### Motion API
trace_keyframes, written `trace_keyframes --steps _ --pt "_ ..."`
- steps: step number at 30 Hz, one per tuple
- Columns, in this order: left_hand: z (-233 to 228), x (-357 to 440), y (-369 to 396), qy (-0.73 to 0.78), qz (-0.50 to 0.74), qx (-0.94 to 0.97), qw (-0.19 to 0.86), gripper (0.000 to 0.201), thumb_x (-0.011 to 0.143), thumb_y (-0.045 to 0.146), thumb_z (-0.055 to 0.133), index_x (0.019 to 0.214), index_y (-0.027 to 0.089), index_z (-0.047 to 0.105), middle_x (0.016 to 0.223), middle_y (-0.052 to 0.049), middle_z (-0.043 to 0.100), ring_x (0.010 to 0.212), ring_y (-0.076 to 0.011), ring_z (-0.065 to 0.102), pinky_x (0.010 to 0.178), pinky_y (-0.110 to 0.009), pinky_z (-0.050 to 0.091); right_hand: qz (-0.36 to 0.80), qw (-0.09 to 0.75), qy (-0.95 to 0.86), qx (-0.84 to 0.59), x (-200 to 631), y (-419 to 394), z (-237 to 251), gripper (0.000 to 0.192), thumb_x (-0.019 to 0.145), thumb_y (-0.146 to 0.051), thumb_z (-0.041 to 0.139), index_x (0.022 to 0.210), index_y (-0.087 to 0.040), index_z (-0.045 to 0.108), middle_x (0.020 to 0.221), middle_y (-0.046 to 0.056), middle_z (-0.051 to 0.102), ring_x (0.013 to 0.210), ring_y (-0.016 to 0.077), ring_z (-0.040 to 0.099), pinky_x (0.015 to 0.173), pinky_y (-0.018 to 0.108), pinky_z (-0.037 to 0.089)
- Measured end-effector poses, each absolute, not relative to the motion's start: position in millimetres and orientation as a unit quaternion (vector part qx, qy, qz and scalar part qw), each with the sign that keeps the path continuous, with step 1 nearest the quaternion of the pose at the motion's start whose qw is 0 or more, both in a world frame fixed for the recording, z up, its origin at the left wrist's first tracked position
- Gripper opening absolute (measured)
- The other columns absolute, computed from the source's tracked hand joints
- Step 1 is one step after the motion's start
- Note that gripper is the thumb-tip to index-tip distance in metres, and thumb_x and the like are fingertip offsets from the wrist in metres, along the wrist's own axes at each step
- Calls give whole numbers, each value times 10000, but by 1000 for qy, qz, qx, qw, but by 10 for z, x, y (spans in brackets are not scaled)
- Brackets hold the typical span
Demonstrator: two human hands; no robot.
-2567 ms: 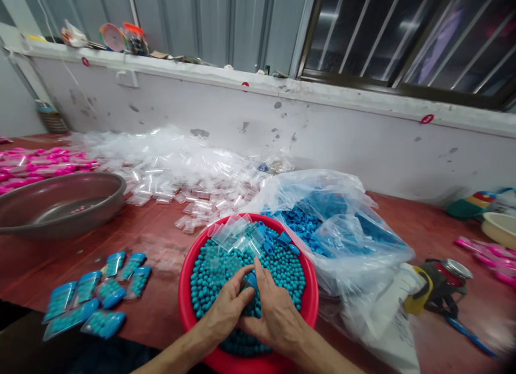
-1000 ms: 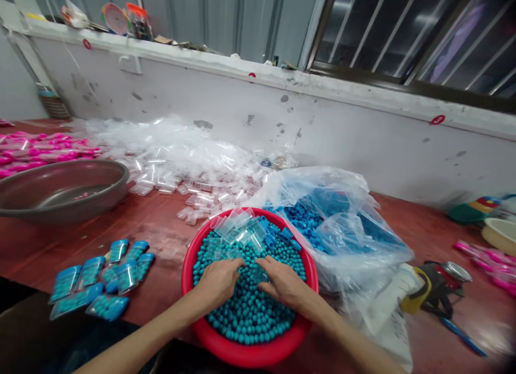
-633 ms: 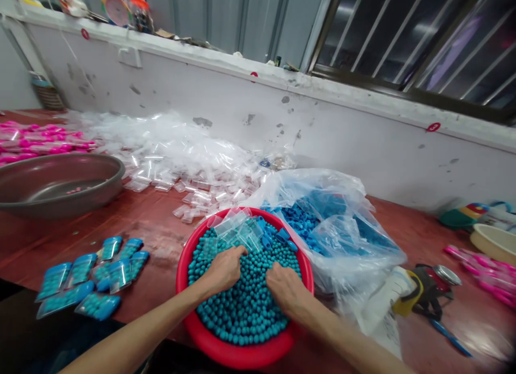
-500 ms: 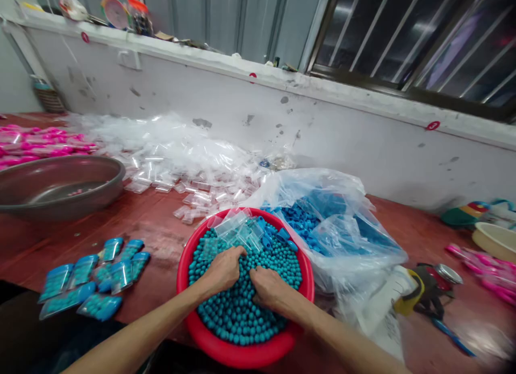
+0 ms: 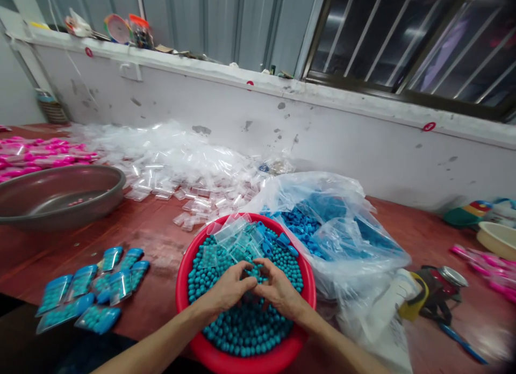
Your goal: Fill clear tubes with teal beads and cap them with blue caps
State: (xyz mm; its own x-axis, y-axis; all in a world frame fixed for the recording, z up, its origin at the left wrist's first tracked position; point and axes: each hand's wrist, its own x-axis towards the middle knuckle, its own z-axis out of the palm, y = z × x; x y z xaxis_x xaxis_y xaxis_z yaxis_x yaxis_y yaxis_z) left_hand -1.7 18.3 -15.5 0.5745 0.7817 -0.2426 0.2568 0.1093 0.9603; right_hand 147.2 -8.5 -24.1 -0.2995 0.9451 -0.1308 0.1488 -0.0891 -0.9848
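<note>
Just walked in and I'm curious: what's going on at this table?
A person has both hands in a red basin full of teal beads. The left hand and right hand meet fingertip to fingertip over the beads; whatever they pinch is hidden. Clear pouches lie at the basin's far side. Filled blue-capped pouches lie on the table to the left, and a bag of blue caps sits just behind.

On the red worktop (image 5: 161,239), a grey metal basin (image 5: 60,194) sits at ten o'clock, pink packets (image 5: 36,156) just behind it. Filled blue packets (image 5: 88,288) lie at eight o'clock. Empty clear bags (image 5: 173,164) heap at eleven o'clock. A plastic sack of blue caps (image 5: 334,229) bulges at two o'clock.
</note>
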Motion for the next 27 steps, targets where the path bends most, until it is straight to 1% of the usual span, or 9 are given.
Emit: trace_keyframes --steps 4,7,11,14,18,21,23,25,27 --pt "-137 1 145 389 216 621 645 300 742 297 444 986 138 517 702 6 551 528 -100 482 420 -181 350 496 326 -635 -494 1518 -118 -163 254 719 -220 566 961 -211 489 772 -33 533 500 76 530 394 157 378" --pt "-86 -8 116 388 201 627 645 265 749 359 459 859 140 560 619 32 491 453 -74 407 394 -181 331 441 291 -677 -513 1565 -135 -120 204 695 -191 591 883 -196 513 617 -62 511 457 70 489 408 155 360" --pt "-15 -29 86 394 174 567 702 393 787 500 364 774 162 563 568 21 504 419 -84 436 363 -176 315 494 262 -658 -504 1580 -155 -124 113 755 -188 488 858 -191 534 574 -61 521 426 74 496 398 157 370" --pt "-10 -39 63 378 158 545 731 402 764 543 392 768 168 536 519 32 494 377 -71 419 333 -158 288 535 253 -623 -511 1602 -165 -146 89 764 -218 462 826 -192 521 568 -62 527 408 77 497 383 160 373" --pt "-64 -75 59 365 117 578 720 368 727 529 469 784 167 497 522 51 498 330 -44 383 310 -148 285 556 65 -653 -510 1750 -122 -62 100 726 -285 535 764 -193 540 488 -74 491 351 78 446 353 167 340" --pt "-103 -112 92 385 114 579 709 343 740 492 465 872 175 477 571 52 522 317 -34 386 300 -141 268 411 -28 -732 -543 1852 -15 92 103 716 -279 565 769 -193 585 514 -51 520 448 112 519 443 196 385" --pt "-116 -123 117 390 142 547 727 350 733 462 486 943 185 443 626 44 541 364 -50 451 316 -139 284 247 -4 -765 -596 1848 97 174 161 759 -308 538 872 -203 587 663 -1 605 645 167 592 574 237 418" --pt "-124 -123 133 387 172 510 749 390 709 442 521 984 194 400 689 29 562 444 -77 522 343 -144 315 112 21 -759 -641 1786 229 201 214 804 -322 495 959 -186 553 847 63 631 830 212 588 680 273 410" --pt "-136 -118 144 392 189 487 757 410 680 442 545 962 194 381 718 15 574 489 -98 554 360 -156 335 68 18 -745 -664 1707 353 172 211 828 -265 458 1001 -158 513 962 111 607 885 221 575 710 284 398"
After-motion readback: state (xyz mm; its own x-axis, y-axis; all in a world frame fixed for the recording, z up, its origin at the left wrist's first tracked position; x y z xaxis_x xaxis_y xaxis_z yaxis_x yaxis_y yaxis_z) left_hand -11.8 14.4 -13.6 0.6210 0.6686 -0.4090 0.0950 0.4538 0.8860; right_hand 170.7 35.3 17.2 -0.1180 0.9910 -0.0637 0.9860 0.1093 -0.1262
